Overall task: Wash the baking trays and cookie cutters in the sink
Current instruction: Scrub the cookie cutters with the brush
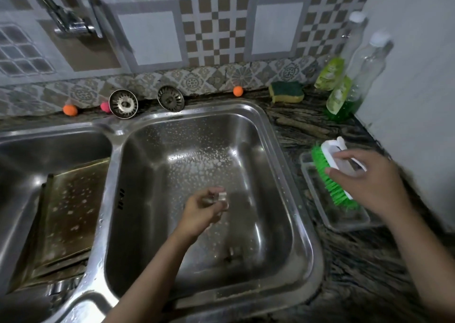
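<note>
We hold our left hand (202,210) over the right stainless-steel sink basin (278,165), its fingers curled around a small shiny metal cookie cutter (221,198), which is blurred. Our right hand (366,182) grips the white-backed scrubbing brush with green bristles (331,172) above a shallow clear rectangular tray (344,220) on the dark mottled countertop (357,273). Soap flecks spot the right basin's floor. In the left steel basin (29,145), darkened rectangular metal baking trays (66,212) lean stacked, speckled with foam. Two round metal drain strainers (123,104) stand against the tiled backsplash; a green-and-yellow sponge (286,91) and green dish-soap bottles (341,96) sit near the corner.
</note>
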{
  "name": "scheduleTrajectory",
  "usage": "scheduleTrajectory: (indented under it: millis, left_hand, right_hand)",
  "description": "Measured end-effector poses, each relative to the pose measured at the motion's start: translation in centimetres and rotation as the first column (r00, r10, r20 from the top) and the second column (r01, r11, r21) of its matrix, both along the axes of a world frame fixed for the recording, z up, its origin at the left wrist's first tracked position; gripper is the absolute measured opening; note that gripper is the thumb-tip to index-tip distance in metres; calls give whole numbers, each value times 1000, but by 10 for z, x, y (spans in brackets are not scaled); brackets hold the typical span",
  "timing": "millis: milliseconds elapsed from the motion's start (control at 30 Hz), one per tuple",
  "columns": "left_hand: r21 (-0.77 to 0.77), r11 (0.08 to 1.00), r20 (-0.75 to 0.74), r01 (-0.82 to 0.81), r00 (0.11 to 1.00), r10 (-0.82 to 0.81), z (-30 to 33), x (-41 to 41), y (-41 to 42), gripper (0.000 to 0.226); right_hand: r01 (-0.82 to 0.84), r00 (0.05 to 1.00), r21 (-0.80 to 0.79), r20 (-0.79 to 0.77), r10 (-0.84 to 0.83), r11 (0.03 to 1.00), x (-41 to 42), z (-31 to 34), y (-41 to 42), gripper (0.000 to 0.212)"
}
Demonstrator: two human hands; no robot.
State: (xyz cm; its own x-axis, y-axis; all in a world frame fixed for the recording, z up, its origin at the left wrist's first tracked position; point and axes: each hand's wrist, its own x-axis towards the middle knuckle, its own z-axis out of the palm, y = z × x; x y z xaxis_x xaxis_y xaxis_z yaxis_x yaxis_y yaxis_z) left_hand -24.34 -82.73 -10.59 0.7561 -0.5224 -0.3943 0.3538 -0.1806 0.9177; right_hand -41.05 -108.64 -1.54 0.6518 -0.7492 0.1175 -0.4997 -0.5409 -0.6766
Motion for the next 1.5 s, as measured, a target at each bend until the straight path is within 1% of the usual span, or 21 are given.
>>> scheduleTrajectory:
  millis: [100,267,400,467,533,600,667,733,767,833,867,1000,1033,1100,1133,1233,1367,1433,1500]
  left_hand:
    - [-66,997,-1,-31,1000,31,11,-4,-3,20]
    - [-81,992,40,-97,994,101,17,-7,-4,10]
    - [-128,982,21,-136,990,139,18,-8,-2,8]
    - [-145,979,3,-144,989,146,19,-9,-3,8]
    - [-153,979,0,-138,990,139,21,-12,-3,8]
    - [-175,975,-12,-137,990,137,23,-14,-3,11]
    - [-215,964,-57,-159,987,150,25,-16,-2,19]
    - [-254,951,-109,-176,982,153,28,-18,-2,25]
    - [-269,946,-129,-180,980,150,29,-19,-2,26]
    - [-293,937,-155,-191,976,151,32,-23,-3,26]
    - [-302,933,-163,-197,975,153,33,-24,-4,27]
    - [-321,920,-201,-226,965,167,37,-27,-6,31]
    - [-326,916,-210,-234,963,171,37,-26,-4,32]
    - [-312,918,-222,-244,958,180,35,-25,2,31]
    - [-295,923,-227,-246,957,182,33,-25,7,28]
    - [-236,941,-258,-244,949,181,24,-29,19,22]
    - [-140,977,-256,-163,959,124,15,-38,29,22]
    - [-102,978,-251,-183,956,153,10,-36,29,21]
    - [-97,960,-261,-263,938,230,8,-28,28,21]
  right_hand:
    - [-19,994,-85,-109,9,996,-2,-17,5,30]
    - [-35,985,-189,-171,2,981,-8,-37,10,34]
    - [-36,979,-215,-203,-9,976,-14,-41,11,34]
    - [-21,981,-206,-193,-20,978,-15,-39,10,34]
    - [10,994,-182,-107,-30,983,-15,-33,9,32]
    - [63,997,-111,47,-58,992,-13,-22,10,29]
    - [95,974,43,202,-101,995,-8,-10,12,27]
    - [102,941,207,296,-162,973,1,-1,16,25]
    - [96,921,301,336,-200,949,7,1,19,25]
    - [42,886,496,383,-262,867,20,4,32,24]
    - [4,886,551,384,-258,835,27,3,42,22]
    - [-140,927,609,358,-112,781,53,-19,105,19]
    - [-165,935,600,348,-69,783,60,-26,121,19]
    - [-185,945,540,326,-2,821,73,-38,145,19]
    - [-175,946,524,325,-6,834,80,-43,151,19]
    - [-112,955,548,290,-63,829,104,-60,154,21]
    - [-17,970,558,211,-122,830,122,-83,146,19]
    - [14,966,589,202,-164,808,119,-86,143,17]
    - [-22,963,630,223,-153,777,110,-83,149,16]
